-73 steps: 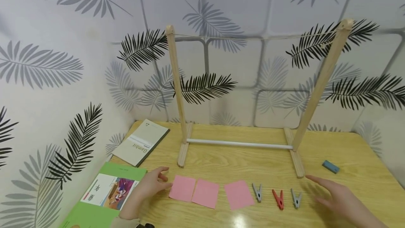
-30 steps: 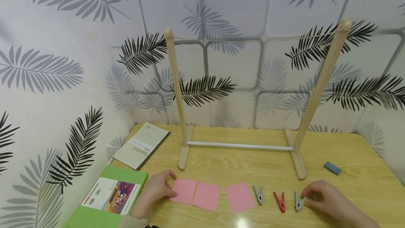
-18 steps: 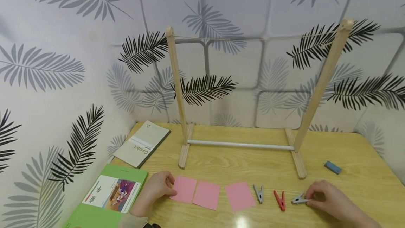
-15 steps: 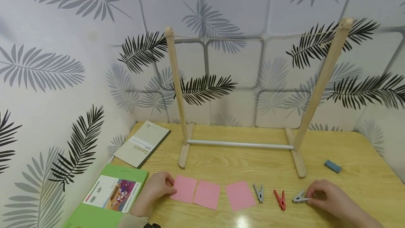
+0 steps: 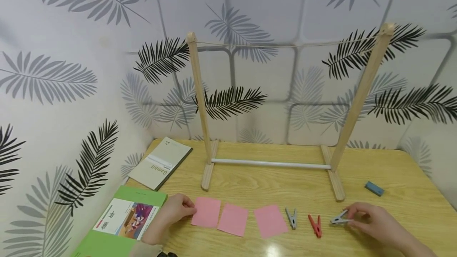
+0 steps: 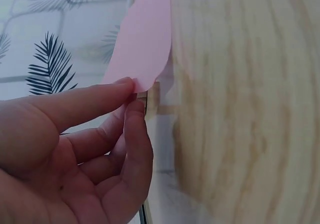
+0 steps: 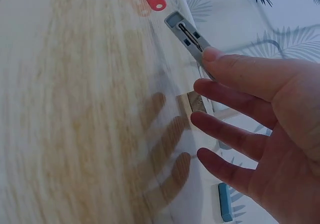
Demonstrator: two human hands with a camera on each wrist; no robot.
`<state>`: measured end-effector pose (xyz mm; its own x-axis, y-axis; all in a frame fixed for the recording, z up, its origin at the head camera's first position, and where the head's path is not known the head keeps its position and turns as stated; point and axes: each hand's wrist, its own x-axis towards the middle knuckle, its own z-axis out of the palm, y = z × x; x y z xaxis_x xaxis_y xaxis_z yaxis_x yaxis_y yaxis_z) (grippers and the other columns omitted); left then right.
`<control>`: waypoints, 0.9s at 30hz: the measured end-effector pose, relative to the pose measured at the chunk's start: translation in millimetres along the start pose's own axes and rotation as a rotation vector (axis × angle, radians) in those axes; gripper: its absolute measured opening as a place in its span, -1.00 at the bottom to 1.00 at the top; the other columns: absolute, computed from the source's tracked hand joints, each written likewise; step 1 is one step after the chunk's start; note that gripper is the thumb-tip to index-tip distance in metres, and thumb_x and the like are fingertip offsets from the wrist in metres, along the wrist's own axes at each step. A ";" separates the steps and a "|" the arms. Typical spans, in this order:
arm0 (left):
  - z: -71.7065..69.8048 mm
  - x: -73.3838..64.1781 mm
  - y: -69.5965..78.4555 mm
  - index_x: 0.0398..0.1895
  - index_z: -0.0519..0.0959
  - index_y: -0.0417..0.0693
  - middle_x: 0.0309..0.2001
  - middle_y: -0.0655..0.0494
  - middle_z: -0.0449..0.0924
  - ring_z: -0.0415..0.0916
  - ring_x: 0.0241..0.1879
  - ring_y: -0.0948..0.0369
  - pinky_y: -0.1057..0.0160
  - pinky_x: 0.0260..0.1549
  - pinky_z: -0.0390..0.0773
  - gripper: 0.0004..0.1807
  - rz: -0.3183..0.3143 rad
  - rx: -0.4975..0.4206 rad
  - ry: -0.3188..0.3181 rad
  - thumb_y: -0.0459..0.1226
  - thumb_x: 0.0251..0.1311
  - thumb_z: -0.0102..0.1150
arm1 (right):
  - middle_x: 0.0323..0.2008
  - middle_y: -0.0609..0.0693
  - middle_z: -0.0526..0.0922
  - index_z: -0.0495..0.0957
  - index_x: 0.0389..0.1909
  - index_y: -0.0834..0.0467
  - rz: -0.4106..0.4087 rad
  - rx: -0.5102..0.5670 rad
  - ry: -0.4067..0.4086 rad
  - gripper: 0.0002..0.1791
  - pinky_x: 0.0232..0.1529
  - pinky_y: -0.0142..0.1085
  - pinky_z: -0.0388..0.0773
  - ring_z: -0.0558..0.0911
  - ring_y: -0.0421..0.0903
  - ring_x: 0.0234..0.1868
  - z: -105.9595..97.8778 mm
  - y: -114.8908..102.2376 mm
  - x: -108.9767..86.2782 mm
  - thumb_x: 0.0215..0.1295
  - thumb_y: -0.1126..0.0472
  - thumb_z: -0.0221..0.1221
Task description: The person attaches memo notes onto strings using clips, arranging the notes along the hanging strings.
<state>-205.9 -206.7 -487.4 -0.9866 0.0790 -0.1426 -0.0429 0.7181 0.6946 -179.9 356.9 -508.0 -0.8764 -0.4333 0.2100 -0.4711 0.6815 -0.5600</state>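
My left hand (image 5: 177, 209) pinches the left edge of a pink paper sheet (image 5: 207, 211) between thumb and fingertips. In the left wrist view that sheet (image 6: 142, 39) tilts up from the table. Two more pink sheets, a middle one (image 5: 233, 219) and a right one (image 5: 270, 221), lie flat beside it. At the right, my right hand (image 5: 373, 222) pinches the handle ends of a grey clothespin (image 5: 338, 220); in the right wrist view this clothespin (image 7: 184, 31) points away from the thumb, the other fingers spread. A red clothespin (image 5: 315, 225) and another grey clothespin (image 5: 291, 218) lie to its left.
Behind the sheets stands a wooden frame (image 5: 360, 98) with a string (image 5: 267, 46) across its top and a white bar (image 5: 271, 163) low down. A green book (image 5: 107, 245) and a Gambit notebook (image 5: 160, 163) lie left. A blue block (image 5: 374, 188) sits at the right.
The right hand has come in from the right, taken hold of the right grey clothespin and turned it sideways. The left hand has moved onto the left pink sheet's edge and pinched it.
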 end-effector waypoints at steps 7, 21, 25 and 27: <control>-6.0 0.7 2.4 -0.37 0.67 -0.30 -0.53 0.10 0.62 0.50 -0.52 0.29 0.32 -0.50 0.53 -0.85 0.001 -0.068 -0.061 -0.33 0.13 0.37 | -0.28 -0.08 0.74 0.54 -0.43 -0.11 -0.012 -0.016 0.015 -0.74 -0.36 -0.39 0.60 0.52 -0.58 -0.19 -4.4 -4.4 2.3 0.11 0.28 0.41; -8.3 -2.3 6.9 -0.26 0.66 -0.33 -0.54 0.04 0.63 0.46 -0.57 0.29 0.34 -0.52 0.49 -0.80 0.053 -0.191 -0.093 -0.30 0.22 0.30 | -0.32 -0.06 0.71 0.52 -0.09 0.22 0.073 0.090 0.029 -0.65 -0.38 -0.40 0.62 0.62 -0.42 -0.31 2.4 -10.0 0.0 0.14 0.28 0.41; -4.8 -1.0 8.5 -0.22 0.64 -0.36 -0.51 0.06 0.64 0.49 -0.54 0.29 0.31 -0.48 0.55 -0.79 0.033 -0.259 -0.082 -0.31 0.24 0.28 | -0.27 -0.07 0.73 0.57 -0.06 0.22 0.134 0.100 0.028 -0.64 -0.33 -0.40 0.64 0.65 -0.37 -0.26 1.4 -13.4 0.6 0.16 0.20 0.40; -3.1 -0.4 9.1 -0.21 0.64 -0.38 -0.49 0.07 0.66 0.51 -0.52 0.29 0.30 -0.46 0.58 -0.79 0.026 -0.281 -0.066 -0.33 0.25 0.27 | -0.26 -0.08 0.73 0.59 -0.07 0.21 0.150 0.100 0.027 -0.65 -0.32 -0.40 0.64 0.66 -0.34 -0.25 1.1 -14.4 0.7 0.17 0.18 0.39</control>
<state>-206.4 -202.4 -478.8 -0.9760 0.1466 -0.1614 -0.0686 0.4959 0.8656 -173.6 346.1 -500.7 -0.9390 -0.3147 0.1386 -0.3240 0.6745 -0.6634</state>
